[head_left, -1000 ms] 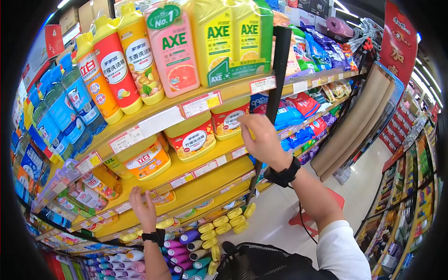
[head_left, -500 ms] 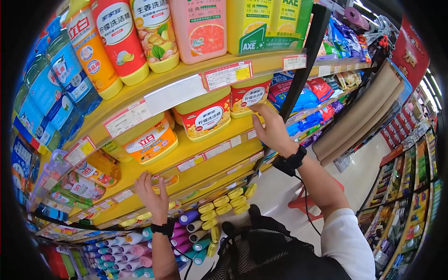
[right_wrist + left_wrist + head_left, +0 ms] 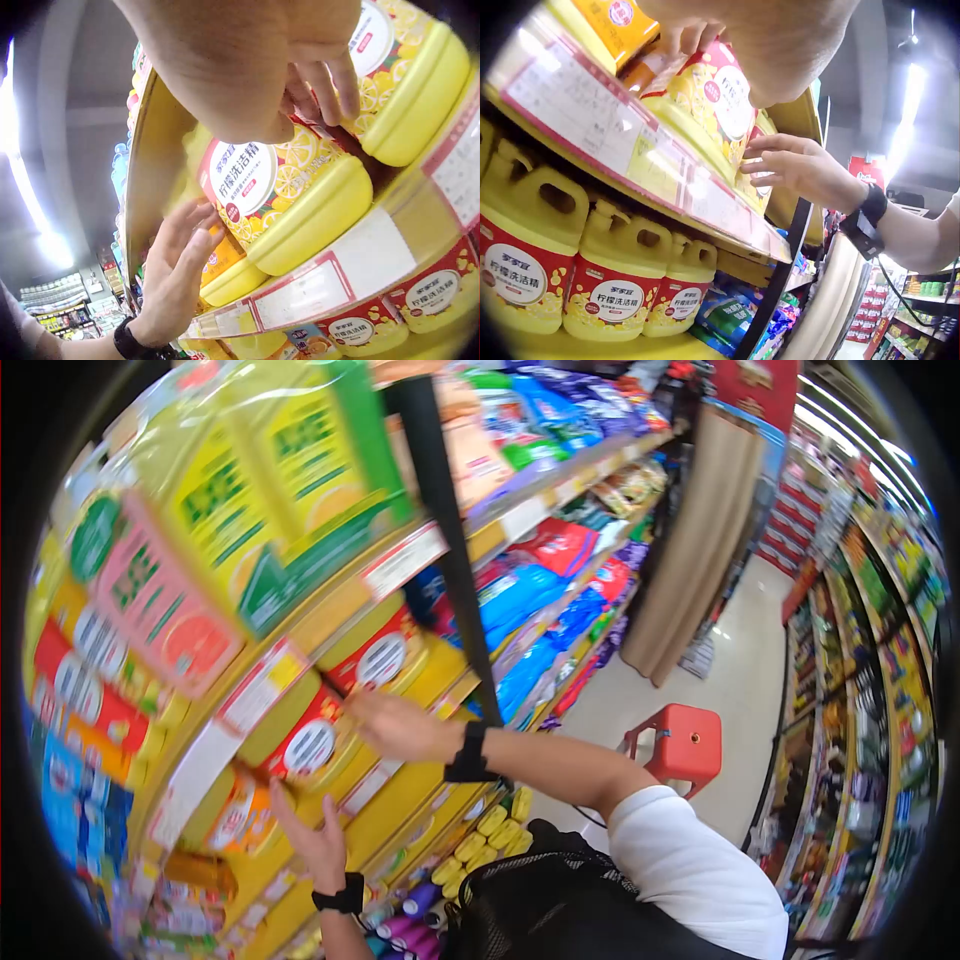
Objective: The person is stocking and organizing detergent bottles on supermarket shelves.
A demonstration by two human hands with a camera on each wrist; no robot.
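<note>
A yellow dish soap jug with a red lemon label (image 3: 308, 745) stands on the yellow shelf, between my two hands. My right hand (image 3: 410, 728) is at its right side, with its fingers (image 3: 326, 86) reaching into the gap beside a second lemon dish soap jug (image 3: 382, 660). My left hand (image 3: 318, 845) is at the other side, thumb apart and fingers extended next to an orange-labelled jug (image 3: 240, 815). In the left wrist view, left fingers (image 3: 694, 36) show at the jug's upper edge. Both palms face the jug.
Above, an upper shelf holds a pink bottle (image 3: 175, 605) and yellow AXE bottles (image 3: 290, 480). A black shelf post (image 3: 450, 550) rises right of the jugs. Price tags (image 3: 262, 685) line the shelf edges. A red stool (image 3: 690, 745) stands on the aisle floor.
The head view has swung right and tilted. My right hand has shifted from the rightmost jug's front to the gap between the two lemon jugs. My left hand has come up beside the jug.
</note>
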